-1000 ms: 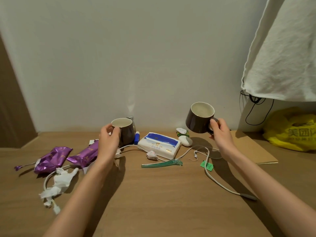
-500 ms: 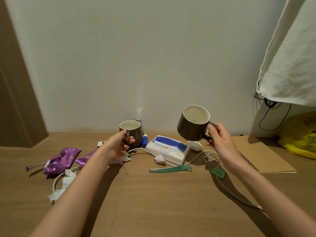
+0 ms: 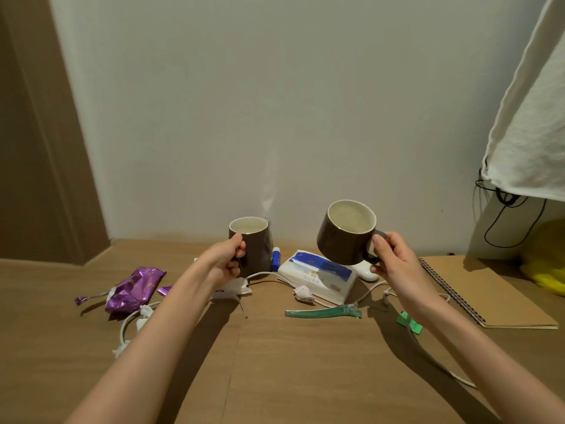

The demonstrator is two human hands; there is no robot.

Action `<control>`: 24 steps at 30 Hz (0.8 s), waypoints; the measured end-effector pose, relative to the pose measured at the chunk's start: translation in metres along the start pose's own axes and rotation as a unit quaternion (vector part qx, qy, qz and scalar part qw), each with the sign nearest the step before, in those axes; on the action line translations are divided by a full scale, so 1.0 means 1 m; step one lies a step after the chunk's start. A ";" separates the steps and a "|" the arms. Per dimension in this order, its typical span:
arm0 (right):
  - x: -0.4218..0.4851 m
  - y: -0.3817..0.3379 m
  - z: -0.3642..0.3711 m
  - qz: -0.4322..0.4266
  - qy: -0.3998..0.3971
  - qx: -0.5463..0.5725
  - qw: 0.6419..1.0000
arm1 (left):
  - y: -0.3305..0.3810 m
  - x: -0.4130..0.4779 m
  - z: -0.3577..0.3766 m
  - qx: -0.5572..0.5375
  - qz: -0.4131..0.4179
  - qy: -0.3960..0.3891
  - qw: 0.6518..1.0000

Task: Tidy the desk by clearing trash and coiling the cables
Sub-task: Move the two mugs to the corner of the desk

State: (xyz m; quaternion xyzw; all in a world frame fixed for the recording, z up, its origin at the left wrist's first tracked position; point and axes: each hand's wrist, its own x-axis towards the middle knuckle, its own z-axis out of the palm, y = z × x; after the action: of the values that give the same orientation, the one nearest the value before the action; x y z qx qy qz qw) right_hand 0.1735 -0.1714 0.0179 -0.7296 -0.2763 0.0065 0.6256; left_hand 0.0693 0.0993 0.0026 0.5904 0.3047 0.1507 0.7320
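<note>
Two white cables and a scatter of trash lie across the wooden tabletop. One cable arcs out from behind my left wrist and runs under the tissue pack. The other cable loops at the left beside a crumpled tissue. Just beyond that loop lies a purple wrapper, and a small crumpled wad sits against the front of the tissue pack. A green scrap lies near my right forearm, and a teal hair clip lies flat in front of the pack.

My left hand grips the left mug, a dark one with a pale inside. The fingers are curled against its near side and the thumb is up by the rim. I cannot tell whether its base touches the tabletop. My right hand holds the right mug by its handle, fingers closed round it. This mug is in the air above the tissue pack, its mouth tipped toward me.

A blue and white stick stands between the left mug and the pack, and a white rounded thing lies below the raised mug. Further right lie a spiral notebook and a yellow bag. A white cloth hangs over a black cord.
</note>
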 end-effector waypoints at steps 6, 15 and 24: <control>-0.001 -0.017 0.034 -0.006 -0.029 0.033 0.999 | 0.028 -0.034 -0.031 -0.032 0.112 0.030 0.993; 0.005 -0.036 0.133 0.020 -0.108 0.074 0.991 | 0.015 -0.067 -0.116 0.049 0.290 0.218 0.931; 0.027 -0.043 0.243 0.049 -0.188 0.094 0.976 | -0.011 -0.054 -0.190 0.043 0.311 0.314 0.896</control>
State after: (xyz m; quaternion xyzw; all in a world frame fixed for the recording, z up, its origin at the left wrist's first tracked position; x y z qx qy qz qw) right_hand 0.0930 0.0638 0.0138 -0.6657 -0.3512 0.1997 0.6274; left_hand -0.0924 0.2124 -0.0155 0.6081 0.3260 0.5345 0.4881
